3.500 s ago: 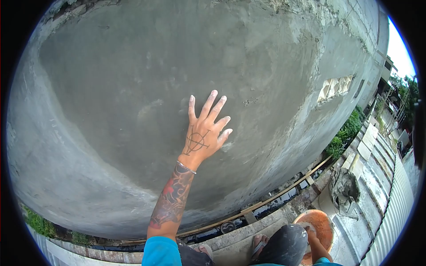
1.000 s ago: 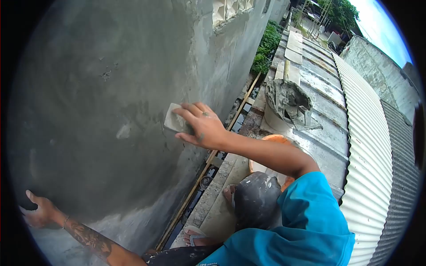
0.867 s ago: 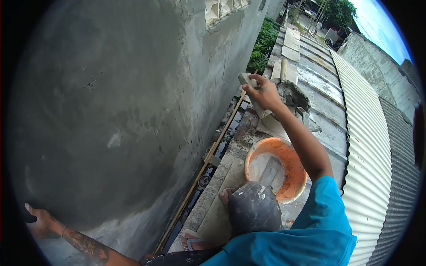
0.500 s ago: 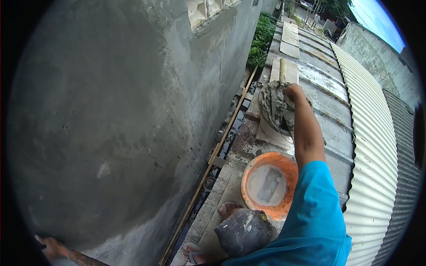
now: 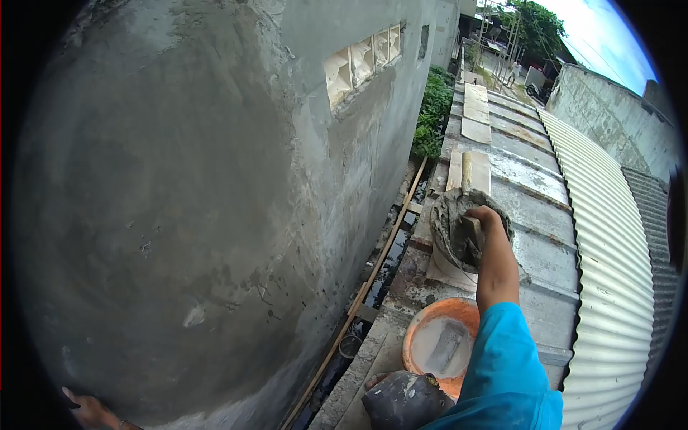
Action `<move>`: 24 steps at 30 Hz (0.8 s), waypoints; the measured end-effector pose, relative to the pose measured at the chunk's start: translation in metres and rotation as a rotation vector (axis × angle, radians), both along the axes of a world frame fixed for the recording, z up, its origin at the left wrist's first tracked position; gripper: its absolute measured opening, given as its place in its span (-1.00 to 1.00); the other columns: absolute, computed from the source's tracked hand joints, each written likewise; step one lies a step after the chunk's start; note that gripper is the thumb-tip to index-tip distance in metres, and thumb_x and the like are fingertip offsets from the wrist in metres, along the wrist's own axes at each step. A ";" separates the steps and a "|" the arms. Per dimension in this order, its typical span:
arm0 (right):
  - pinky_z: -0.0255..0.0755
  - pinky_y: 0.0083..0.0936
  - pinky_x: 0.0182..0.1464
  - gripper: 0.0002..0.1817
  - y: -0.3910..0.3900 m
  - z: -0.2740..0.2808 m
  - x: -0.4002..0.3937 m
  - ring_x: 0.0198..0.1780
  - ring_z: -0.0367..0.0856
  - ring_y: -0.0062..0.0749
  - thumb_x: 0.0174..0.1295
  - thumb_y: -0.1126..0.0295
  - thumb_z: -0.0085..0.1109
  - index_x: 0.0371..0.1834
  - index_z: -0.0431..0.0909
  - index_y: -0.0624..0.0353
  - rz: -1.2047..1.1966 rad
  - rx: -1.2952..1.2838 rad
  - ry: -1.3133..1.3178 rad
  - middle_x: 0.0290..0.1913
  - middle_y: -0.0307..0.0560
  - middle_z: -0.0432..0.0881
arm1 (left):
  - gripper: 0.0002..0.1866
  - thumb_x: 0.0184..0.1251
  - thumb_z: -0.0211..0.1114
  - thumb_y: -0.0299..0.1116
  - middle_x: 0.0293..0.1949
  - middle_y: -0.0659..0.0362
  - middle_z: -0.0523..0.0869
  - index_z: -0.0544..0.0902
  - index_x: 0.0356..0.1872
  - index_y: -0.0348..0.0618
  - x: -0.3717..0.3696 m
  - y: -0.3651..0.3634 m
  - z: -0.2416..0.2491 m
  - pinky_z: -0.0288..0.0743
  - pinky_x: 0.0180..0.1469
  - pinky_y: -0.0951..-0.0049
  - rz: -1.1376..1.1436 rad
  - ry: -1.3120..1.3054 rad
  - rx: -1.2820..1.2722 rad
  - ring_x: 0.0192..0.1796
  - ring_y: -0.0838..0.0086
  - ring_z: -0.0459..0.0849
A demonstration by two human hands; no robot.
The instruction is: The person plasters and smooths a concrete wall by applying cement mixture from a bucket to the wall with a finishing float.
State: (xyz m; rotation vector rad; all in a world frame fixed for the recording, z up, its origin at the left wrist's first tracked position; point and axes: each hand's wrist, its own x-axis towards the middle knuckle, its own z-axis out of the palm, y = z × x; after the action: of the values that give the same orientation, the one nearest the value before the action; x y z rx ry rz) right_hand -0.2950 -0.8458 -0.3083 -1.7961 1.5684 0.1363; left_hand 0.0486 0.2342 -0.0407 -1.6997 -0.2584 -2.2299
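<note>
My right hand (image 5: pixel 484 215) is closed on a trowel (image 5: pixel 471 235) inside a bucket (image 5: pixel 446 228) coated with grey mortar. The trowel's blade is partly hidden in the mortar. At the lower left edge, my left hand (image 5: pixel 87 410) is by the grey plastered wall (image 5: pixel 186 201); its thumb shows, but its other fingers are hard to make out. Below the bucket stands an orange basin (image 5: pixel 446 309) with cloudy water and a greyish flat block (image 5: pixel 448 342) in it.
A narrow gap with dark water and a long wooden strip (image 5: pixel 380 269) runs along the wall. Green plants (image 5: pixel 433 107) grow farther along. Corrugated roofing (image 5: pixel 609 251) lies at the right. My dark-clad knee (image 5: pixel 405 401) is beside the basin.
The view has shifted, so the bucket and basin appear lower and more of the wall's vent openings shows. My right hand has moved deeper into the bucket, and the trowel now shows.
</note>
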 end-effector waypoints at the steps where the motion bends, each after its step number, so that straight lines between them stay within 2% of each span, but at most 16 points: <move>1: 0.56 -0.18 -0.07 -0.53 -0.003 0.007 -0.004 -0.17 0.71 -0.21 0.11 0.11 0.30 0.03 0.67 0.14 -0.113 0.068 -0.179 -0.12 -0.02 0.75 | -0.25 0.23 0.27 0.32 0.03 -0.02 0.68 0.62 0.05 -0.27 0.002 -0.001 0.001 0.47 0.11 0.14 -0.012 0.000 -0.004 0.04 0.06 0.64; 3: 0.55 -0.17 -0.14 -0.53 -0.005 0.015 -0.010 -0.26 0.68 -0.24 0.11 0.03 0.31 -0.03 0.69 0.12 -0.337 0.208 -0.531 -0.20 -0.03 0.74 | -0.25 0.25 0.26 0.30 0.06 -0.02 0.68 0.61 0.09 -0.27 0.007 -0.004 0.005 0.46 0.14 0.14 -0.039 0.004 -0.008 0.08 0.06 0.63; 4: 0.54 -0.17 -0.22 -0.56 0.020 0.052 -0.009 -0.33 0.67 -0.25 0.17 -0.04 0.24 -0.11 0.69 0.09 -0.433 0.262 -0.515 -0.26 -0.07 0.73 | -0.25 0.26 0.26 0.29 0.08 -0.02 0.67 0.61 0.11 -0.27 0.009 -0.005 0.007 0.46 0.16 0.14 -0.052 0.004 -0.010 0.10 0.06 0.63; 6: 0.58 -0.24 -0.27 -0.55 0.016 0.054 -0.022 -0.34 0.70 -0.29 0.23 -0.05 0.19 -0.12 0.68 0.12 -0.391 0.438 -0.820 -0.25 -0.11 0.74 | -0.25 0.28 0.25 0.28 0.12 -0.02 0.67 0.60 0.14 -0.26 0.009 -0.008 0.011 0.45 0.19 0.14 -0.073 -0.003 -0.019 0.13 0.06 0.62; 9: 0.63 -0.32 -0.28 -0.51 0.060 0.079 -0.029 -0.35 0.73 -0.30 0.28 -0.06 0.13 -0.08 0.67 0.16 -0.427 0.496 -1.217 -0.23 -0.09 0.75 | -0.25 0.29 0.24 0.28 0.18 0.00 0.65 0.58 0.20 -0.23 0.005 -0.022 0.011 0.42 0.24 0.12 -0.144 -0.017 -0.051 0.20 0.08 0.59; 14: 0.68 -0.36 -0.22 -0.51 0.112 0.109 -0.011 -0.29 0.75 -0.30 0.33 -0.06 0.10 0.01 0.65 0.16 -0.283 0.435 -1.508 -0.19 -0.05 0.75 | -0.31 0.29 0.23 0.28 0.21 0.03 0.63 0.62 0.20 -0.08 0.009 -0.016 0.005 0.39 0.28 0.09 -0.114 -0.002 -0.109 0.26 0.12 0.56; 18: 0.66 -0.30 -0.21 -0.47 0.137 0.141 -0.005 -0.26 0.74 -0.32 0.31 -0.15 0.10 -0.01 0.65 0.11 -0.267 0.395 -1.498 -0.23 -0.08 0.74 | -0.35 0.30 0.24 0.25 0.16 0.04 0.67 0.64 0.16 -0.09 0.004 -0.026 0.010 0.43 0.24 0.10 -0.111 -0.017 -0.054 0.20 0.11 0.61; 21: 0.61 -0.11 -0.18 -0.46 0.109 0.136 0.000 -0.27 0.72 -0.25 0.25 -0.15 0.14 -0.02 0.65 0.10 -0.368 0.218 -1.087 -0.25 -0.06 0.73 | -0.27 0.26 0.22 0.34 0.16 0.05 0.67 0.65 0.15 -0.11 0.015 -0.007 0.004 0.41 0.25 0.06 -0.219 -0.017 -0.057 0.21 0.09 0.59; 24: 0.54 0.09 -0.13 -0.47 0.049 0.075 0.003 -0.18 0.70 -0.06 0.24 -0.09 0.14 0.03 0.64 0.13 -0.517 0.080 -0.729 -0.20 0.03 0.72 | -0.27 0.26 0.24 0.32 0.08 0.03 0.71 0.66 0.10 -0.20 0.017 0.000 0.009 0.46 0.19 0.12 -0.176 -0.036 -0.025 0.12 0.10 0.66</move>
State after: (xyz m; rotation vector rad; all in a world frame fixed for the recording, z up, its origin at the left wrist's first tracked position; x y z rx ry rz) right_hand -0.2923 -0.7964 -0.2332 -1.1236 1.3830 -0.6215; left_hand 0.0659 0.2339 -0.0312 -1.7578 -0.1503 -2.3933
